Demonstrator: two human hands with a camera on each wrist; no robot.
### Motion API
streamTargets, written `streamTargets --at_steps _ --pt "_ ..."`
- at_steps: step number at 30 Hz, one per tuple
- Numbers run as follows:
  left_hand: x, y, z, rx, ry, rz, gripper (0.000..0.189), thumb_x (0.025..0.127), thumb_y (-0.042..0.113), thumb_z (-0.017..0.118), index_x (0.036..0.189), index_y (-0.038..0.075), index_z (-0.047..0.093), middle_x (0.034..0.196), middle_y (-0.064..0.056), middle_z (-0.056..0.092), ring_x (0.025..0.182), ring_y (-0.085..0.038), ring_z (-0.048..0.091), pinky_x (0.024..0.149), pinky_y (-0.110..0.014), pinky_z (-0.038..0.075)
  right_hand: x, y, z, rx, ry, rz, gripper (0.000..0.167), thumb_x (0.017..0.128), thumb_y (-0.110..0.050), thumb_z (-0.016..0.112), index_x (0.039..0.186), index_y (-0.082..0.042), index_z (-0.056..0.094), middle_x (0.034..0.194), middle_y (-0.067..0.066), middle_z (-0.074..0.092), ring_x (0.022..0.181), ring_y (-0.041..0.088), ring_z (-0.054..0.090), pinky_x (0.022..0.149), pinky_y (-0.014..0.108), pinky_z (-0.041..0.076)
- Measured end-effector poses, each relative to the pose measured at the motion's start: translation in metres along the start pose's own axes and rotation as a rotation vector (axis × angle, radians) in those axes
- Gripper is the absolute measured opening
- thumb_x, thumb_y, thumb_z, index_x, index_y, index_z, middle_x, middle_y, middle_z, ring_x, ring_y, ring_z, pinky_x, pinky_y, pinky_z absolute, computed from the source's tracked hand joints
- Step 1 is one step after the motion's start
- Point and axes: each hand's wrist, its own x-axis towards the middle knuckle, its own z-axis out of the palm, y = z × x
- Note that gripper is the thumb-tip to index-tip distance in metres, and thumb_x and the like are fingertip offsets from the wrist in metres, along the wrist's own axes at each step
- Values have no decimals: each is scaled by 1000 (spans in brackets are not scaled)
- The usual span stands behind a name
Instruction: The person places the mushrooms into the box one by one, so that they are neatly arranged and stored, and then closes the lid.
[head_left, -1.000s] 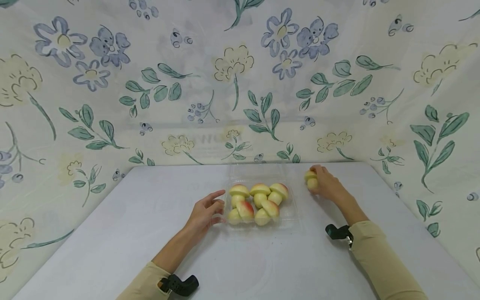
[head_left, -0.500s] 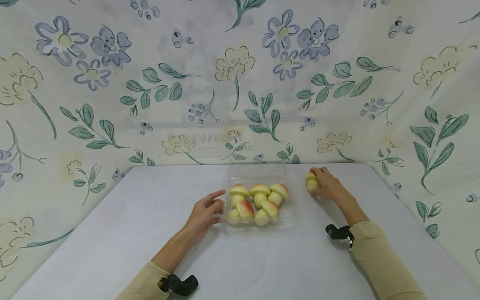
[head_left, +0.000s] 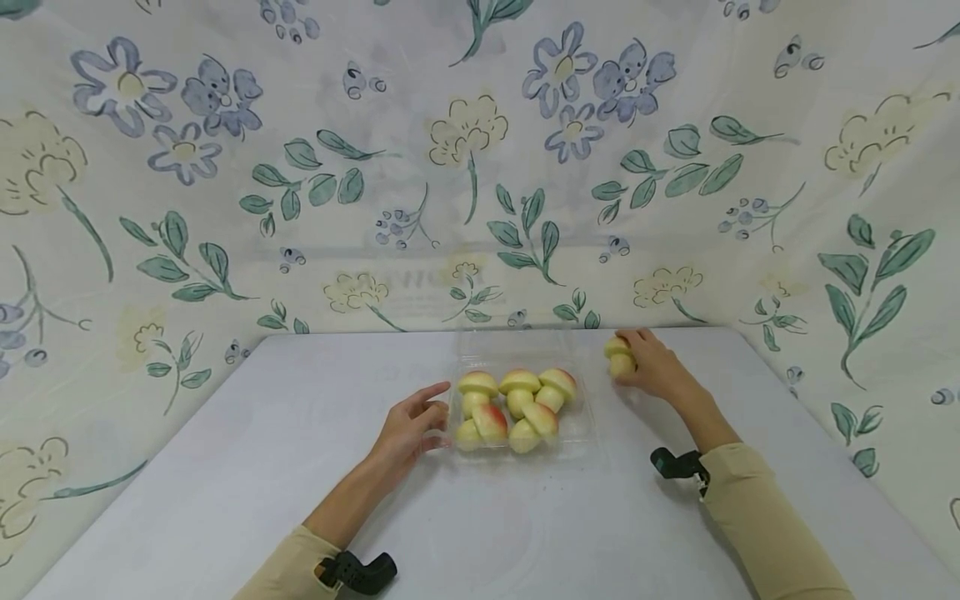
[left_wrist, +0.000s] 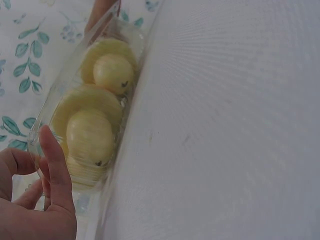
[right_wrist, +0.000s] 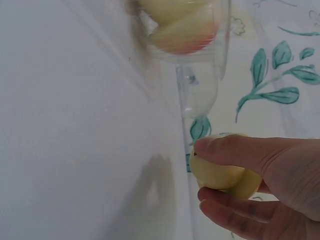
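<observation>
A clear plastic box [head_left: 577, 427] holds several yellow mushrooms [head_left: 520, 390] with red-blushed caps, some upright and some tipped over. At its left end is my left hand [head_left: 408, 425], fingers extended and fingertips right at the wall; the left wrist view shows the hand [left_wrist: 42, 195] beside the box's edge. To the right of the box, my right hand [head_left: 654, 367] grips another mushroom [head_left: 619, 358] by its side. In the right wrist view this mushroom [right_wrist: 215, 170] sits between the thumb and the fingers, above a shadow on the table.
The box's clear lid [head_left: 513, 346] is folded back behind it. All of this is on a white table [head_left: 315, 400], with a floral cloth [head_left: 480, 208] hanging along its far edge. A dark wrist mount [head_left: 677, 463] sticks out from the right sleeve.
My right hand has risen slightly and shifted a little left with the mushroom in its grip. The left hand and the box have stayed where they were.
</observation>
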Motion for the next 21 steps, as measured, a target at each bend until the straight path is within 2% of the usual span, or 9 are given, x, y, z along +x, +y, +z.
streamTargets --at_steps 14,21 --pt "0 0 0 5 3 11 52 94 6 55 145 8 46 97 1 52 80 -12 53 61 -23 56 -1 -24 -17 6 34 -50 75 83 -14 78 145 -4 36 139 26 42 114 42 53 96 59 48" --pt "0 -1 0 10 9 5 50 95 7 54 144 9 47 96 0 52 80 -12 53 60 -22 56 -3 -35 -22 -1 56 -96 75 82 -14 79 144 -4 38 136 26 44 107 37 55 89 52 52"
